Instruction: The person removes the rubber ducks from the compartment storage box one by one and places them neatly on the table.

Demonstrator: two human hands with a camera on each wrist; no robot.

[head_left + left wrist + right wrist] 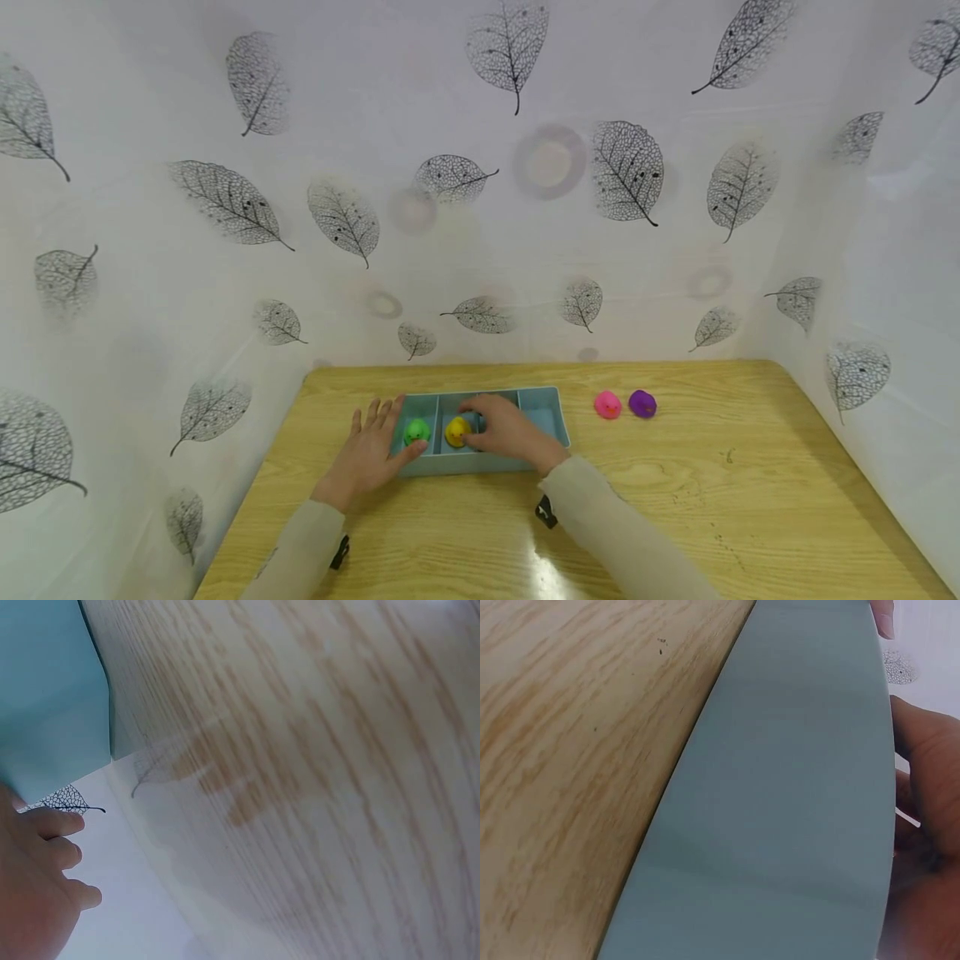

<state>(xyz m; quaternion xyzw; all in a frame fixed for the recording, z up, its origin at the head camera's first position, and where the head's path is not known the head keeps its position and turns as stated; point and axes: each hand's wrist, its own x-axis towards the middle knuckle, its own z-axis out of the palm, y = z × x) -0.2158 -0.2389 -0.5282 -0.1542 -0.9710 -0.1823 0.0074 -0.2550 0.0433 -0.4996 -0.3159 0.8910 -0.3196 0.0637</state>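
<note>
A blue-grey divided box point(480, 463) stands on the table, with a green toy duck point(416, 431) in its leftmost compartment. A yellow toy duck point(456, 432) sits in the compartment just right of that. My right hand point(506, 427) reaches over the box's front wall and holds the yellow duck, thumb against its right side and index finger behind it; the other fingers are hidden. At the box's left end rests my left hand point(369, 454), fingers extended, thumb over the front rim by the green duck. The right wrist view shows the box wall point(772, 780) beside my curled fingers.
A pink toy duck point(607, 405) and a purple toy duck point(642, 404) stand side by side on the wooden table point(675, 500), right of the box. Leaf-printed white sheeting point(480, 250) hangs behind the table and along both sides.
</note>
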